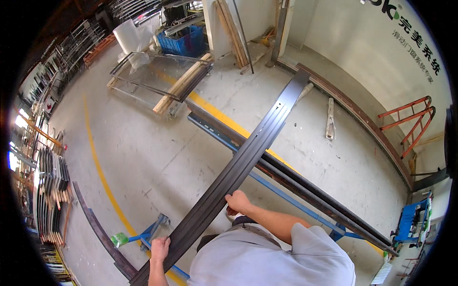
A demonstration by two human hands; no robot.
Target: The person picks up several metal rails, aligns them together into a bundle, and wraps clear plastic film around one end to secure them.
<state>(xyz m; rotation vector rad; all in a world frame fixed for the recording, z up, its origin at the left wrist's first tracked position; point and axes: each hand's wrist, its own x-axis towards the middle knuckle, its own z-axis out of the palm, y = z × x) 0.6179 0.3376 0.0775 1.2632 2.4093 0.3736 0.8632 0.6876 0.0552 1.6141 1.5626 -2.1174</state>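
Observation:
A long, dark grey metal profile with lengthwise grooves runs diagonally from the lower left to the upper right in front of me. Small cutouts show near its far end. My left hand is closed on its left edge, close to the lower end. Farther along, my right hand grips the opposite edge, its fingers curled under and partly hidden. The profile crosses over a dark rail on a blue metal stand.
A framed glass panel lies on wooden battens at the far left, near a blue crate. Ahead right, a wooden block lies on the floor. An orange metal frame leans by the wall. Another blue stand is beside my left hand.

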